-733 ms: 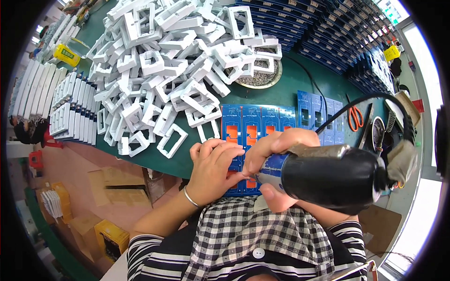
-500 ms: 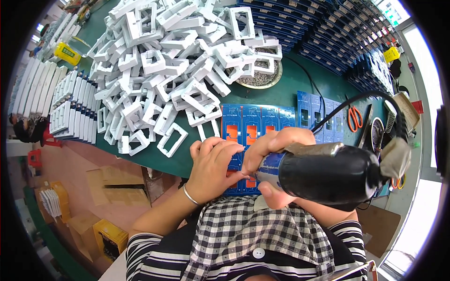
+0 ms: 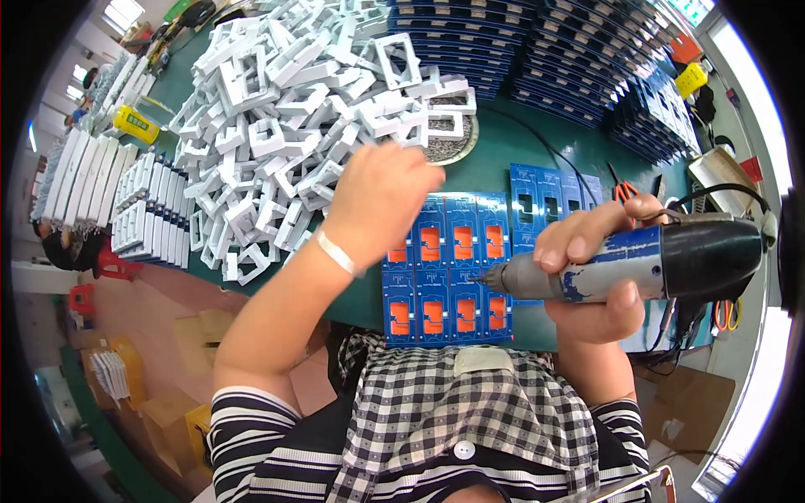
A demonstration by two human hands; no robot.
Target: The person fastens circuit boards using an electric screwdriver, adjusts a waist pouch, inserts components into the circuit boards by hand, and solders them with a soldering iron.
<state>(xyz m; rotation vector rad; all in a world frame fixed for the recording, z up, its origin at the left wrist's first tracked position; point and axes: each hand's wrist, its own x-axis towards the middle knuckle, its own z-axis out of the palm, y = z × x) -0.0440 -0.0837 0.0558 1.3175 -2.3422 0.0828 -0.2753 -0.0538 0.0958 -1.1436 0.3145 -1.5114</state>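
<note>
Over blue boards (image 3: pixel 433 282), the right hand (image 3: pixel 589 231) grips a screwdriver (image 3: pixel 625 270), possibly touching them.

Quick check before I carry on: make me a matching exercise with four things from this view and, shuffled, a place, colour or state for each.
1. left hand
2. right hand
3. near blue panel
4. round bowl

A. orange showing in its openings
B. has small grey pieces inside
C. blurred, overlapping the white frames in view
D. wrapped around a power tool

Pairs: 1-C; 2-D; 3-A; 4-B
</note>
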